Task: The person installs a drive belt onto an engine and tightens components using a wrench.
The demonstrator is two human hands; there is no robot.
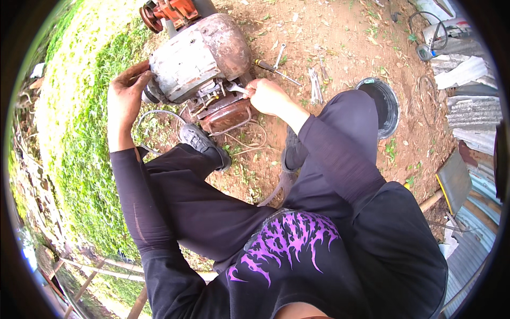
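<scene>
A worn small engine (188, 61) with a grey and rusty housing stands on the ground ahead of me. My left hand (125, 95) grips its left end, thumb and fingers laid against the edge above a dark round part (152, 93). At the lower right side of the engine, my right hand (267, 97) is closed around a wrench (236, 89). The wrench's head reaches in among the small metal fittings (208, 94); its exact contact is hidden. Below these fittings sits a rusty reddish-brown part (228, 118).
A screwdriver (279, 73), a small wrench (280, 56) and other wrenches (315, 86) lie on the dirt to the right. A black bucket (392, 109) stands beside my right knee. An orange machine (178, 11) adjoins the engine's far side. Corrugated sheets (473, 119) line the right; grass (87, 133) covers the left.
</scene>
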